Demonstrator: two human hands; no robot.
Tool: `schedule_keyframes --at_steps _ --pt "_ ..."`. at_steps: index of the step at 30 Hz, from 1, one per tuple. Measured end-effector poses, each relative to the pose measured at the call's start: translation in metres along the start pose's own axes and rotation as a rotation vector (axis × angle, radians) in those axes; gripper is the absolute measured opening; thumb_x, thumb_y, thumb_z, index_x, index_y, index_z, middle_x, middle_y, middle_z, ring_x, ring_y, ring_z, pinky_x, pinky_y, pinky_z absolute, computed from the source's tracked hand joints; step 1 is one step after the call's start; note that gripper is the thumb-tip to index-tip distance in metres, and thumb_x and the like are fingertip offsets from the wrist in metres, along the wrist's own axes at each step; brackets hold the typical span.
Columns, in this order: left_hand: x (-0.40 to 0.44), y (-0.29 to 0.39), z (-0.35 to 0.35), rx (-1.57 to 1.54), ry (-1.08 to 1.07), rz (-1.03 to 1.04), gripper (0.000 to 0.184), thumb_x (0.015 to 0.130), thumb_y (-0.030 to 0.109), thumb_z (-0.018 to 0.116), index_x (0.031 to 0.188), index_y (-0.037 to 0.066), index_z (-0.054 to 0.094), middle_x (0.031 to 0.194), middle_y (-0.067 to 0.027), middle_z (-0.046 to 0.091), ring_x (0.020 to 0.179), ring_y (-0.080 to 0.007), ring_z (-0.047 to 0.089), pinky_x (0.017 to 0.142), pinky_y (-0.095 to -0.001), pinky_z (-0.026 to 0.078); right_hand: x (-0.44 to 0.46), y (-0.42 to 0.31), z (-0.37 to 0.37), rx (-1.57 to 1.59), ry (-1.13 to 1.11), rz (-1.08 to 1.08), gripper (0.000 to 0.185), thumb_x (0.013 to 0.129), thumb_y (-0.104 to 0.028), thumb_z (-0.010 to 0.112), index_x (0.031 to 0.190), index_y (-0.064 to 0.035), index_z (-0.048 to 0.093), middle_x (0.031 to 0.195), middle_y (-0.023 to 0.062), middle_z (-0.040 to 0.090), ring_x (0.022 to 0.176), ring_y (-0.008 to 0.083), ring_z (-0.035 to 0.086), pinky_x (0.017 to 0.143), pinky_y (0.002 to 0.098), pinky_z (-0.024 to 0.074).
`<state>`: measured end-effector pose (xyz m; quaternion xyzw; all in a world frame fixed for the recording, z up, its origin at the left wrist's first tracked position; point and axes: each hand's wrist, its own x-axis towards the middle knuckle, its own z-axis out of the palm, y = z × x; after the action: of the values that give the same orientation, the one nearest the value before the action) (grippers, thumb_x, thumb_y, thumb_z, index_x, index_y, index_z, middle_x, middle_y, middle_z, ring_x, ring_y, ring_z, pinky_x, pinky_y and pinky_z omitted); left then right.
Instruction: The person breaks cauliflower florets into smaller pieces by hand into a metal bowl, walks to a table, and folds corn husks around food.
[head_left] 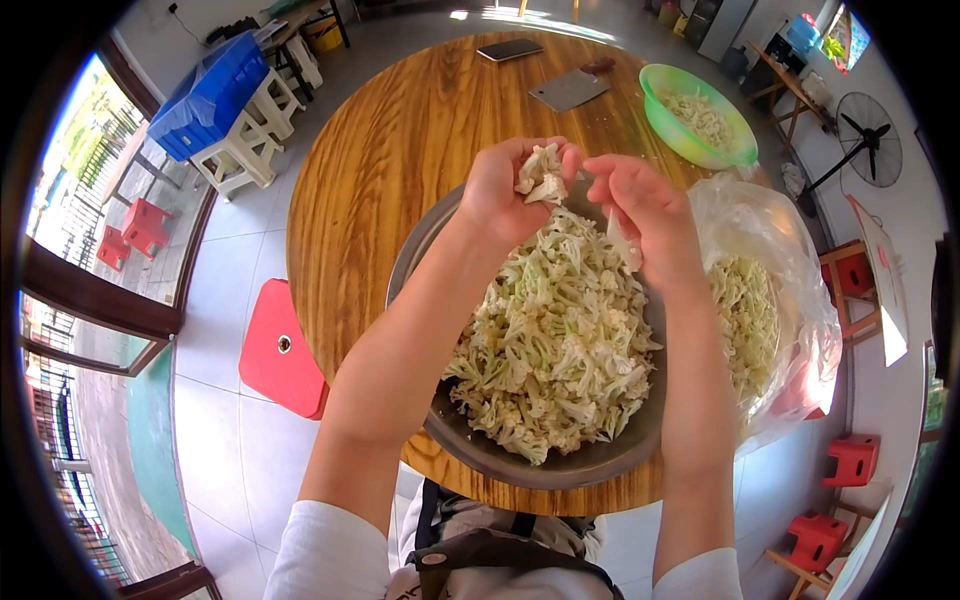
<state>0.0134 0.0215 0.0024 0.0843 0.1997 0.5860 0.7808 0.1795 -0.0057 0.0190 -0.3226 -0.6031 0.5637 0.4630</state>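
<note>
Filling the lg metal bowl (560,478) at the near side of the round wooden table (350,190) is a heap of cut cauliflower (560,340), mostly small pale florets w/ greenish stems. White sleeves come in from the bottom edge, forearms reaching over the bowl, one each side of the heap. L hand (500,195), over the bowl's far part, has its fingers curled round a cauliflower chunk (542,175). R hand (648,215) is close by, thumb & fingers bent, approx. half closed, w/ a pale piece (626,245) tucked at the palm side; can't tell exactly what it is. Fingertips of the 2 hands are near each other, w/ a small gap btwn.

R of the bowl, a clear plastic bag (805,320) w/ more cut pieces (742,320) inside. L of the table, down on the tiled floor, a red stool (278,350). Farther, nr the table's far R edge, a green bowl (652,90) w/ pale shreds in it; L of that a cleaver (572,90) lying flat, then a dark phone (510,49). Bkgd: blue crate (205,105) on white stools (240,160) at L, standing fan (868,140) at R.
</note>
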Motion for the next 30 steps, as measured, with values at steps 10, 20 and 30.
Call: schedule_keyframes --at_steps 10,20,30 --pt "-0.007 -0.002 0.004 -0.011 -0.074 -0.023 0.03 0.092 0.018 0.038 0.104 -0.008 0.047 0.1 -0.0166 0.054 0.089 -0.0249 0.055 0.082 -0.0395 0.047 0.0 0.014 0.026 -0.385 0.072 -0.08 0.027 0.081 -0.017 0.068 0.106 -0.0067 0.061 0.076 -0.0021 0.057 0.065 0.0038 0.05 0.059 0.0188 0.0424" --pt "0.002 -0.001 -0.008 0.09 -0.105 -0.059 0.024 0.091 0.018 0.041 0.095 -0.004 0.051 0.093 -0.0131 0.055 0.081 -0.0223 0.055 0.07 -0.0343 0.05 0.004 0.004 0.005 0.235 0.115 0.081 0.026 0.086 -0.017 0.06 0.109 -0.0045 0.059 0.092 0.0007 0.061 0.076 0.0086 0.057 0.064 0.0203 0.0433" --pt "-0.004 0.0 0.004 0.081 0.003 0.017 0.027 0.089 0.013 0.042 0.097 -0.013 0.048 0.099 -0.0191 0.053 0.096 -0.028 0.056 0.083 -0.0335 0.053 0.007 0.007 -0.005 0.363 0.058 -0.03 0.027 0.084 0.0 0.052 0.11 -0.0014 0.057 0.103 0.0047 0.06 0.092 0.0105 0.056 0.079 0.0236 0.0459"
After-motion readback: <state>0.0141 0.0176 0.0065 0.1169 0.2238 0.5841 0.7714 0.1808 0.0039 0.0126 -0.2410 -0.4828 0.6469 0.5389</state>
